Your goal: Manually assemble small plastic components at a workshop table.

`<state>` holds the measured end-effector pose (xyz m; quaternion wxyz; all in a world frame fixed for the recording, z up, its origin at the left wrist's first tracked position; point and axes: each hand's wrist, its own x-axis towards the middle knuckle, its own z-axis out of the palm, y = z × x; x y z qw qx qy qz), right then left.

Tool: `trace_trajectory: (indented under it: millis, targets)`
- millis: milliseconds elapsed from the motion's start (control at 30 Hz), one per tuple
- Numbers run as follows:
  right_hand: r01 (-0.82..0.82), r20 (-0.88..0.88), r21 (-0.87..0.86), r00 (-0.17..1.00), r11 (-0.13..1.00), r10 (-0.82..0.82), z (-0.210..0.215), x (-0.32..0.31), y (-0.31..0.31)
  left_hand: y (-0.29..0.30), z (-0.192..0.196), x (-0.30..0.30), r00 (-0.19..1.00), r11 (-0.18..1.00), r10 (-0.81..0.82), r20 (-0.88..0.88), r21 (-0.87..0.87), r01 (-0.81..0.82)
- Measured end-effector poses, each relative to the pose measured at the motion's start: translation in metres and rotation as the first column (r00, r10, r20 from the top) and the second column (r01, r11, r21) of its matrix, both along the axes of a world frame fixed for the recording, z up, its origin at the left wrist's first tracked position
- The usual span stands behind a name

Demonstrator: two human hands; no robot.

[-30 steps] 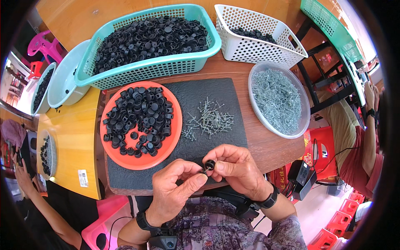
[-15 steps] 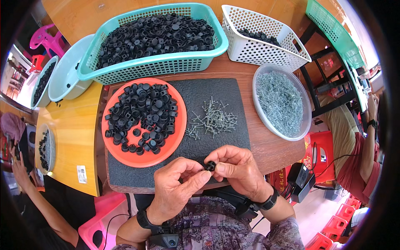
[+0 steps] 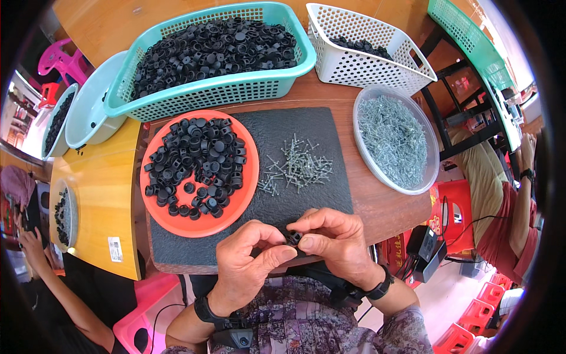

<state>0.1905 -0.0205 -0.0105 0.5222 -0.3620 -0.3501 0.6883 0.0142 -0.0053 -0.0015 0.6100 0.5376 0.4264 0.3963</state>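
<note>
Hands meet at the near edge of the tabletop (image 3: 389,206), over the dark foam mat (image 3: 295,127). Left hand (image 3: 247,259) and right hand (image 3: 333,239) both pinch one small black plastic cap (image 3: 293,238) between thumb and fingertips; both grips are narrow and closed on it. The cap sits just above the mat's near edge, partly hidden by fingers, so I can't tell whether a screw is in it.

Loose pile of small metal screws (image 3: 295,168) lies on the mat, just far of the hands. Orange round tray (image 3: 247,177), left on the mat, carries more black caps. Clear bowl (image 3: 427,171) on the right is full of screws. Far side: teal basket (image 3: 236,94) heaped with black caps, white basket (image 3: 365,65) to its right with a few black parts. Pale bowls sit far left. Another person's arm shows at the right rim, well apart.
</note>
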Motion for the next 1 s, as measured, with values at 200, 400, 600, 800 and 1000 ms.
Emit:
trace_trajectory:
  millis: [200,400,600,800,1000]
  targets:
    - [0.053,0.091,0.139,0.994,0.989,-0.066,-0.004,-0.004,0.000,0.000,-0.004,0.008,0.970,0.998,0.070,0.234,-0.012,-0.069]
    - [0.083,0.018,0.099,0.996,0.992,-0.086,-0.003,-0.004,-0.003,-0.001,0.003,0.008,0.982,0.999,0.034,0.184,-0.041,-0.027]
    - [0.094,0.000,0.116,0.996,0.989,-0.095,-0.004,-0.003,-0.005,0.001,-0.005,0.005,1.000,0.981,0.019,-0.016,0.191,-0.015]
    - [0.100,0.001,0.090,0.995,0.991,-0.101,-0.007,-0.005,-0.007,0.002,-0.002,0.004,0.998,0.981,0.022,-0.060,0.193,-0.010]
    - [0.101,0.067,0.066,0.992,0.993,-0.105,-0.006,-0.006,-0.010,0.000,0.002,0.002,0.994,0.981,0.012,-0.108,0.191,0.009]
